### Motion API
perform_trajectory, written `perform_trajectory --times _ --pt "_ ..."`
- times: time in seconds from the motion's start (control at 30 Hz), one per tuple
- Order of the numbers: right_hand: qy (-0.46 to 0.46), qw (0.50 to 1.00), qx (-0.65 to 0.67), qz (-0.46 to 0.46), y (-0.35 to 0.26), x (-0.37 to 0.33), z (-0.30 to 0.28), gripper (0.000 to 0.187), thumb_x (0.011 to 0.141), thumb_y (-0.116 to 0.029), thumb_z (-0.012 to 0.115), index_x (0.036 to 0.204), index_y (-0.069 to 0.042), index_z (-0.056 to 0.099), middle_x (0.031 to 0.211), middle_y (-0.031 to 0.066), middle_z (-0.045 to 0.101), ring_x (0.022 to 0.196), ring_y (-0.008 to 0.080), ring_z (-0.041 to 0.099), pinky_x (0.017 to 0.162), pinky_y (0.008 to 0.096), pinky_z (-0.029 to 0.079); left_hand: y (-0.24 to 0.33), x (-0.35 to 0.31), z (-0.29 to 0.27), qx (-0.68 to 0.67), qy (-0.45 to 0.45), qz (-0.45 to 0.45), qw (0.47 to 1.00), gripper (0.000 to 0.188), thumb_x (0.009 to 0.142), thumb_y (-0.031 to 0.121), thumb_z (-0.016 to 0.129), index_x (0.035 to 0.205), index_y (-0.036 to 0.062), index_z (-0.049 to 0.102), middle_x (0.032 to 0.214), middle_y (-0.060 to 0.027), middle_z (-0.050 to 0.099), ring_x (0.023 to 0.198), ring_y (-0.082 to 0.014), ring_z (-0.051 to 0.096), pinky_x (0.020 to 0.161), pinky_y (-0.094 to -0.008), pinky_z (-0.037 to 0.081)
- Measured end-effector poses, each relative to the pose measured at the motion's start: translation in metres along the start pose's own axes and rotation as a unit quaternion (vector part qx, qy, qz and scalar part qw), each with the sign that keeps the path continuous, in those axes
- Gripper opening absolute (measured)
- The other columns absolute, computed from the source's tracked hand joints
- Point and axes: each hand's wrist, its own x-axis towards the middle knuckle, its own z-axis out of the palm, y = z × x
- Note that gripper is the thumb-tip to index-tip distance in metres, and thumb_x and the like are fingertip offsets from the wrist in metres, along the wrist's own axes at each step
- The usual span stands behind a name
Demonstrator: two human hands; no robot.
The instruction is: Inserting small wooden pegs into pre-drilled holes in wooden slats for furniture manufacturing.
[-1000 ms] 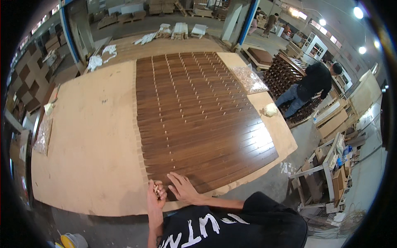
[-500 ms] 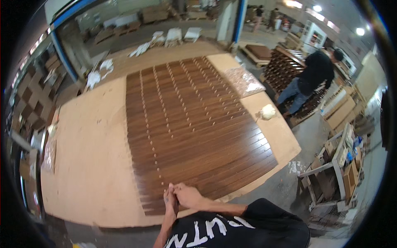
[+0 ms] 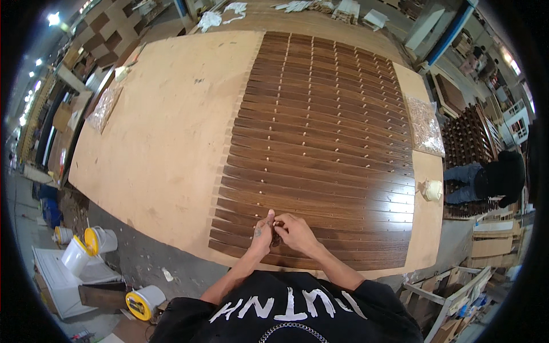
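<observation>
Dark brown wooden slats [image 3: 320,188] lie side by side. Rows of short pale wooden dowels [image 3: 306,124] stick up from them. Over the near left slats, my left hand [image 3: 263,233] has its fingers curled closed with the thumb up; what lies inside them is hidden. Beside it, touching or nearly so, my right hand [image 3: 295,233] pinches a small pale piece that looks like a dowel. The nearest dowels of the left row stand just beyond and beside my left hand. Toward the right, the near slats show small holes with no dowels in them.
A pale board [image 3: 154,126] lies under the slats and extends left. Clear bags of dowels [image 3: 424,126] lie at right and far left [image 3: 104,110]. A cream lump [image 3: 432,190] sits on the right edge. Buckets [image 3: 102,240] stand at lower left. A co-worker [image 3: 486,177] stands at right.
My view has turned, so the slats now appear further right and buckets show at lower left. My hands stay close together over the near left slats, now slightly more apart.
</observation>
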Motion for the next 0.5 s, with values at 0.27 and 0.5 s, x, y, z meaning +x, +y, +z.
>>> perform_trajectory --times 0.27,0.5 --pt "-0.038 0.99 0.099 0.091 -0.005 0.028 -0.028 0.011 0.09 -0.005 0.061 0.096 0.001 0.067 0.079 0.0091 0.069 0.067 0.0128 0.066 0.062 0.0273 0.053 0.031 0.011 0.022 -0.035 -0.025 -0.082 0.996 0.044 0.1 0.047 0.044 0.078 0.0109 0.057 0.06 0.0005 0.055 0.047 -0.0086 0.048 0.038 -0.0228 0.033" --pt "0.116 0.965 0.214 0.101 0.045 0.07 -0.061 0.013 0.093 -0.009 0.059 0.099 0.003 0.061 0.079 0.0063 0.068 0.063 0.012 0.063 0.057 0.0274 0.053 0.025 0.012 0.012 -0.173 -0.14 -0.071 0.972 0.043 0.1 0.043 0.045 0.087 0.0038 0.059 0.064 -0.0008 0.053 0.048 -0.0103 0.047 0.037 -0.0234 0.032"
